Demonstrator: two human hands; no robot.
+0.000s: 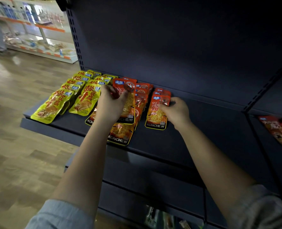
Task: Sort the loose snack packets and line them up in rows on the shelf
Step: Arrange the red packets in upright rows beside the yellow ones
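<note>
right now both hands work among orange packets on the dark shelf. the left hand has its fingers curled round the top of a lifted orange packet, thumb on its right edge, so the packet hangs tilted beyond the fingers, above other orange packets lying flat. one of these, a near orange packet, reaches the shelf's near edge. the right hand pinches the right edge of the front packet in a short orange row; that packet lies left of the fingers, leaning on the ones behind it. to the far left, yellow packets stand overlapped in two rows running toward the back panel. at the right, on the neighbouring bay, a red packet lies blurred.
</note>
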